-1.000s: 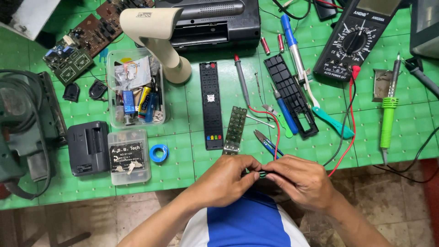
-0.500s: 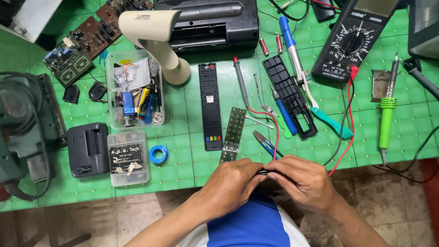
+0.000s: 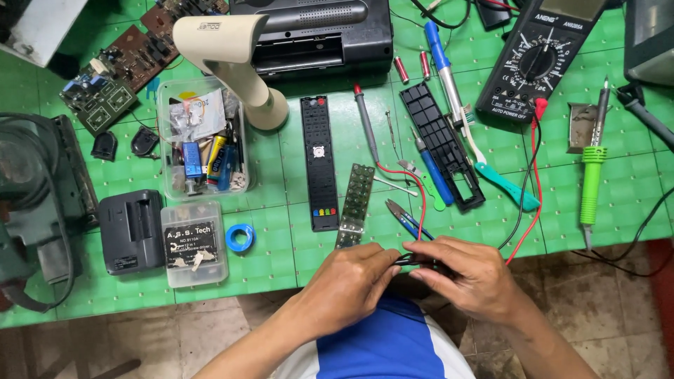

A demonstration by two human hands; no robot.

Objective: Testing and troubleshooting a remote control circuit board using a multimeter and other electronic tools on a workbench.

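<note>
Small dark part [image 3: 414, 260]: you hold it between both hands at the near edge of the bench, just in front of your body; it is thin and black, and what kind of part it is cannot be told.
Left hand [image 3: 354, 281]: your fingers are curled nearly closed, and thumb and forefinger pinch the left end of the part, probably to keep it from turning.
Right hand [image 3: 472, 275]: it is also mostly closed, the fingertips [image 3: 415, 247] lying over the right end of the part, so the two hands meet on it.
Bench mat [image 3: 281, 260]: green with a tile pattern; your hands are at its front rim, where there is free room.
Keypad strip [image 3: 354, 203]: a narrow board with rows of round contacts, lying just beyond your left hand, near enough to pick up.
Remote front shell [image 3: 319, 161]: black and long, beside the strip.
Remote back shell [image 3: 442, 144]: black, open side up, farther to the right.
Cutters [image 3: 407, 219]: blue handles, just beyond your right hand.
Multimeter [image 3: 537, 60]: at the far right, its red lead [image 3: 530, 210] and black lead running down toward your right hand.
Soldering iron [image 3: 592, 165]: green grip, placed well apart at the right, seemingly to keep its tip away from your hands.
Parts tub [image 3: 200, 147]: clear, holding small pieces, at the left.
</note>
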